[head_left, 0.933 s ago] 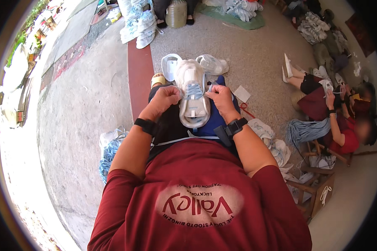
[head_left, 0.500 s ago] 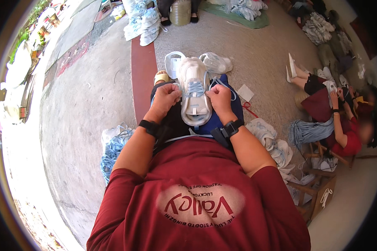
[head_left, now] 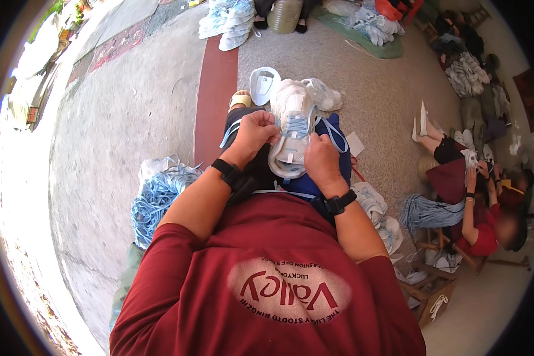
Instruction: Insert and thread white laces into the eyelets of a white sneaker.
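Observation:
A white sneaker [head_left: 291, 99] rests on my lap, toe pointing away and heel toward me. Light blue shoelace [head_left: 297, 125] crosses its front in several rows; one loop hangs out on the right, and a strand lies over my left thigh. At the left eyelet edge, my left hand [head_left: 256, 137] is closed in a pinch on the lace. My right hand [head_left: 324, 161] is closed against the sneaker's right edge, gripping it there; its curled fingers are partly hidden. Beyond the sneaker lie a white shoe piece [head_left: 264, 85] and another white shoe [head_left: 324, 95].
Bundled blue laces [head_left: 160, 202] sit by my left side. White shoe pieces [head_left: 371, 207] are heaped at my right. Stacked shoes [head_left: 226, 22] stand ahead, with more on a green sheet [head_left: 387, 48]. A seated person in red [head_left: 483, 228] handles a shoe at right.
The view has shifted, so the scene sits differently in the picture. My left fingers have moved onto the sneaker's left eyelet edge. My right hand has come down slightly along the right edge.

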The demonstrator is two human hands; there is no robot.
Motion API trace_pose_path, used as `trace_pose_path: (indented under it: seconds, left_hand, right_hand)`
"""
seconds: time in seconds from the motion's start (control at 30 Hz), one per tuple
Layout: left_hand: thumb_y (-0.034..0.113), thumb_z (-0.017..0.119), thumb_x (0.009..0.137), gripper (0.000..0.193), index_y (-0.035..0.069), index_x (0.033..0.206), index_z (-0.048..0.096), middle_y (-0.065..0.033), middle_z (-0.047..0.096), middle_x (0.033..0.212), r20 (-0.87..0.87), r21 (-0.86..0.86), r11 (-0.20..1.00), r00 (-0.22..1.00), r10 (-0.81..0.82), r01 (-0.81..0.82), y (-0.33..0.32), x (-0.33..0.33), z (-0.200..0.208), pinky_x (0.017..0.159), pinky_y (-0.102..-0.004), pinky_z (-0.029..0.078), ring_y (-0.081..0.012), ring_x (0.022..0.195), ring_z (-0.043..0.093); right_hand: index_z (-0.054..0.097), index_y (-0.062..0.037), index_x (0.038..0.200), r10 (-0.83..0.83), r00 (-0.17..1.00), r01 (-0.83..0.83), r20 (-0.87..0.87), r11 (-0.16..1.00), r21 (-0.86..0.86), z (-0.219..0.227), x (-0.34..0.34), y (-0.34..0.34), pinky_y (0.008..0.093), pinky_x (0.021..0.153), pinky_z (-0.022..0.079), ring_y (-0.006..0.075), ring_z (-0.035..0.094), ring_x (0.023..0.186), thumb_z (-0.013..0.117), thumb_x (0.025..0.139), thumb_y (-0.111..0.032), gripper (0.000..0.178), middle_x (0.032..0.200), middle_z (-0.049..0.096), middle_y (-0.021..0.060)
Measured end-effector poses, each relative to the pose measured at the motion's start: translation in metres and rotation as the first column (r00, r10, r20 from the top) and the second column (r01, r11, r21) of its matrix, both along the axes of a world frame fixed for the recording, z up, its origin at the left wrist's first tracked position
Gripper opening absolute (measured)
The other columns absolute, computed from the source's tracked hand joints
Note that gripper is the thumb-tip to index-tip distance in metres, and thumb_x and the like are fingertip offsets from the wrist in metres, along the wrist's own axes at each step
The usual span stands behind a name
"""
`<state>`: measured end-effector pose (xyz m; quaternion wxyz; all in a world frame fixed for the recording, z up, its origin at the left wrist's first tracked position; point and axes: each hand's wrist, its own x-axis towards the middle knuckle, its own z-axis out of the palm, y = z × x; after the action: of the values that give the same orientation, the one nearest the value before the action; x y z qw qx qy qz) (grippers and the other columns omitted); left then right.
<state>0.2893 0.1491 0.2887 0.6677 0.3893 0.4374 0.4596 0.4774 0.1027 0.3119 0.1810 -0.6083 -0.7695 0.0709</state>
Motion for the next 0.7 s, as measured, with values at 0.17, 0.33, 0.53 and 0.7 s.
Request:
trace_pose_path:
  seconds: [0.17, 0.33, 0.53, 0.7]
  left_hand:
    - [-0.004, 0.062, 0.079, 0.009, 0.001, 0.083, 0.056, -0.0049, 0.061, 0.073, 0.002, 0.043, 0.999, 1.0, -0.02, 0.02, 0.004, 0.005, -0.003, 0.055, -0.0202, 0.051, -0.0096, 0.061, 0.06]
    - [-0.004, 0.064, 0.076, 0.01, 0.001, 0.081, 0.056, -0.0036, 0.06, 0.069, -0.138, 0.159, 0.984, 0.989, -0.052, 0.075, 0.007, 0.002, -0.014, 0.052, -0.02, 0.047, -0.0089, 0.058, 0.057]
    - [0.011, 0.066, 0.073, 0.014, -0.002, 0.075, 0.06, -0.0115, 0.062, 0.063, -0.543, 0.29, 0.951, 0.836, 0.074, 0.104, 0.001, 0.007, -0.009, 0.057, -0.0312, 0.049, -0.0198, 0.058, 0.061]
    - [0.018, 0.054, 0.08, 0.02, -0.002, 0.078, 0.06, -0.0209, 0.063, 0.076, -0.829, 0.481, 0.745, 0.517, 0.215, 0.462, -0.016, 0.007, 0.016, 0.067, -0.0381, 0.049, -0.0344, 0.071, 0.061]
  right_hand:
    - [0.057, -0.001, 0.075, -0.05, 0.925, 0.123, -0.376, 0.978, 0.171, -0.026, 0.008, 0.006, 0.0428, 0.065, 0.046, 0.034, 0.055, 0.073, 0.054, 0.072, -0.006, 0.006, 0.081, 0.054, 0.0175]
    - [0.059, -0.0027, 0.075, 0.109, 0.975, -0.049, -0.192, 0.954, 0.295, 0.006, -0.012, -0.002, 0.0405, 0.064, 0.044, 0.0316, 0.053, 0.071, 0.054, 0.072, -0.004, 0.006, 0.081, 0.053, 0.0142]
    - [0.06, -0.0025, 0.075, 0.276, 0.955, -0.237, -0.106, 0.929, 0.285, -0.004, -0.028, 0.01, 0.0387, 0.066, 0.042, 0.0311, 0.051, 0.072, 0.055, 0.071, -0.004, 0.006, 0.078, 0.053, 0.0129]
    - [0.061, -0.0031, 0.076, 0.249, 0.961, -0.198, -0.12, 0.922, 0.332, -0.013, -0.025, 0.013, 0.0385, 0.065, 0.042, 0.0305, 0.051, 0.072, 0.055, 0.072, -0.004, 0.007, 0.076, 0.052, 0.0118]
